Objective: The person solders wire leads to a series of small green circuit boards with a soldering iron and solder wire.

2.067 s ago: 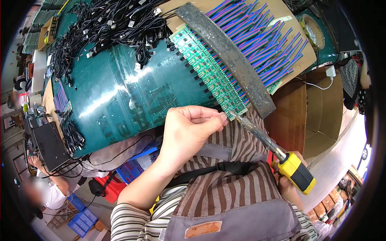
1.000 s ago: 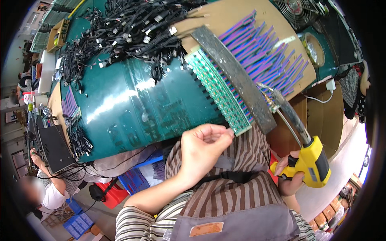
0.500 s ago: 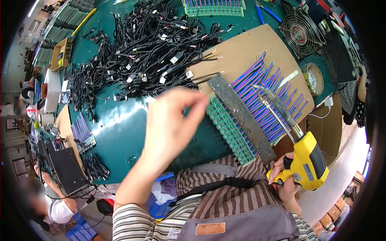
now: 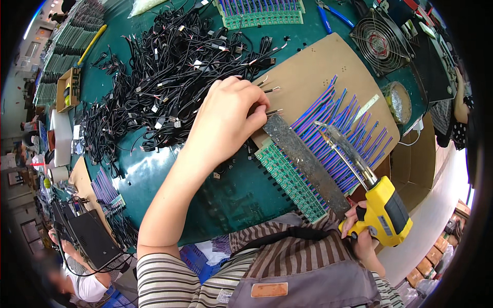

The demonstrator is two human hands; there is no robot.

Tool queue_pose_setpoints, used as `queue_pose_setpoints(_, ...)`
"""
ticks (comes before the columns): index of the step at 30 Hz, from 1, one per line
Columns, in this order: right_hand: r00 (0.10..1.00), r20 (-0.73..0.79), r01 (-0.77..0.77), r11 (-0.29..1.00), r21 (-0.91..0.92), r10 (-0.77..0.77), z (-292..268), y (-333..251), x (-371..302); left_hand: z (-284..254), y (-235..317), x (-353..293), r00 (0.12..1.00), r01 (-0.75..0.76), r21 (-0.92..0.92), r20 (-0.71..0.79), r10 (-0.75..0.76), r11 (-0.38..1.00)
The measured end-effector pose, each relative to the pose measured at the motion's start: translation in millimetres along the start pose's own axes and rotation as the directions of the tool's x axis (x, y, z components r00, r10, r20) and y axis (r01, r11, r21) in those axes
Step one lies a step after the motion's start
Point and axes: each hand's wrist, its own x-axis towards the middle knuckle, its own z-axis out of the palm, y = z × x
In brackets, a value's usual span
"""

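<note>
My left hand (image 4: 228, 118) reaches over the edge of the pile of black cables (image 4: 174, 77). Its thumb and fingers are closed together around a black cable (image 4: 274, 112), whose bare end pokes out past the fingertips. My right hand (image 4: 356, 226) grips the handle of a yellow soldering gun (image 4: 389, 210), its tip pointing up and left over the wires. Below that tip lie strips of blue and purple wires (image 4: 328, 131). A dark metal bar (image 4: 308, 161) rests across them, and a row of green circuit boards (image 4: 290, 179) shows along the bar's left side.
Brown cardboard (image 4: 308, 64) lies beneath the wires. A fan (image 4: 382, 41), blue-handled pliers (image 4: 325, 20) and a round tin (image 4: 399, 100) are at the far right. More boards (image 4: 262, 19) lie at the back. Another person sits at the lower left beside a black box (image 4: 84, 231).
My left hand has moved up and away from me onto the cable ends, and its fingers have closed there. The soldering gun stays in my right hand, almost in place. The view has shifted slightly.
</note>
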Motion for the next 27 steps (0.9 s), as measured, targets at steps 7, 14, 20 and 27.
queue_pose_setpoints(7,1.000,-0.012,0.000,1.000,0.021,0.000,-0.2,1.9,2.2,2.3,7.2,-6.5,0.978,0.171,-0.252,-0.077,-0.196,0.952)
queue_pose_setpoints(14,1.000,-0.027,-0.006,1.000,0.030,0.007,-0.1,3.5,2.2,1.0,13.3,-3.9,0.992,0.072,0.032,-0.105,-0.069,0.997)
queue_pose_setpoints(20,0.999,-0.009,-0.031,0.999,-0.009,0.031,1.7,-7.6,4.6,-17.6,43.2,-30.3,0.888,0.316,-0.301,-0.240,-0.392,0.900)
queue_pose_setpoints(27,0.993,0.087,-0.070,0.996,-0.063,0.075,0.5,-2.7,4.9,20.6,63.5,-60.6,0.815,0.456,-0.358,-0.199,-0.543,0.815)
